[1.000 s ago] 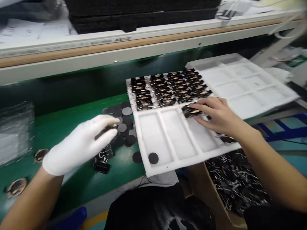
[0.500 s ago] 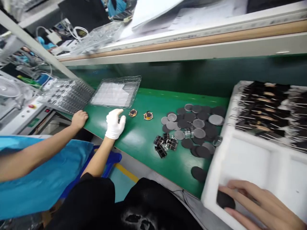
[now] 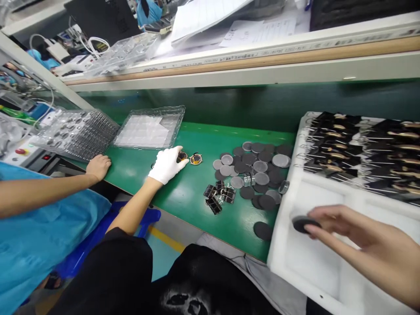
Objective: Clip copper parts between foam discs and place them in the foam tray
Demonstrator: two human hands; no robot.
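Note:
My left hand [image 3: 166,165], in a white glove, reaches out over the green belt [image 3: 183,192] and its fingertips touch a small round gold-and-black part [image 3: 182,156]. A second such part [image 3: 196,159] lies just to its right. My right hand [image 3: 357,240] hovers above the white foam tray [image 3: 295,258] and pinches a black disc [image 3: 303,224] between thumb and fingers. Rows of clipped dark parts [image 3: 354,144] fill the tray's far compartments.
A heap of black and grey discs [image 3: 254,168] and some binder clips [image 3: 218,197] lie on the belt. Clear plastic trays [image 3: 149,127] sit at the belt's far left. Another person's hand [image 3: 98,166] and blue sleeve [image 3: 29,245] rest at the left edge.
My left hand slid right along the belt onto the round gold-and-black part. My right hand lifted the black disc up from the foam tray's compartment.

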